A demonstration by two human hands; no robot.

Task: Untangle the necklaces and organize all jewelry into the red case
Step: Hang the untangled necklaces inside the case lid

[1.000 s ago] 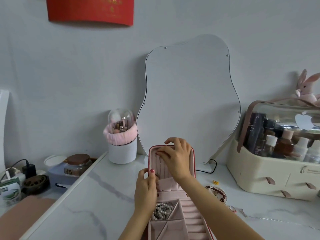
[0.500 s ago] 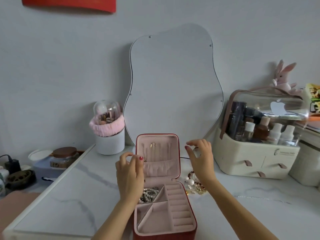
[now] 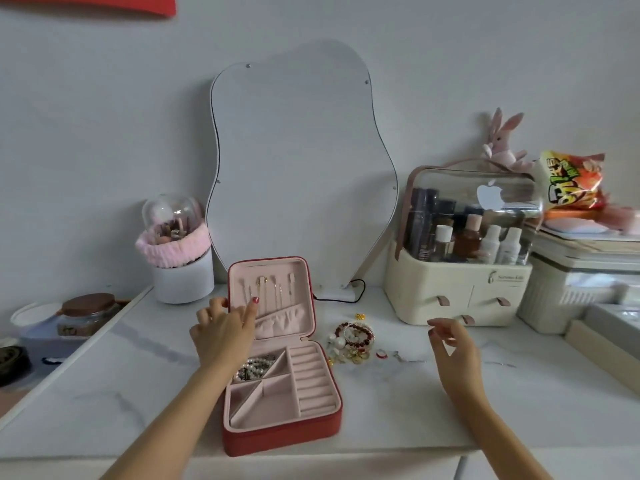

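Observation:
The red case (image 3: 282, 434) lies open on the white marble table, its pink-lined lid (image 3: 277, 271) standing upright. A thin gold chain hangs inside the lid. A pearl necklace (image 3: 254, 365) fills the rear left compartment. My left hand (image 3: 221, 336) grips the lid's left edge, thumb on the lining. A heap of jewelry (image 3: 351, 341) with red beads, pearls and gold rings lies right of the case. Beside it are a small red ring (image 3: 381, 354), a gold piece (image 3: 361, 317) and a thin silver chain (image 3: 410, 359). My right hand (image 3: 452, 351) hovers over the chain, fingers loosely curled, holding nothing.
A wavy mirror (image 3: 301, 174) leans on the wall behind the case, its black cable beside the lid. A white brush holder (image 3: 183, 278) stands at the left, a cream cosmetics organizer (image 3: 460, 289) at the right. The table's front edge runs just below the case.
My right hand has left the lid's top and swung right, past the jewelry heap. My left hand has stayed at the lid's left edge. The view has tilted down and right.

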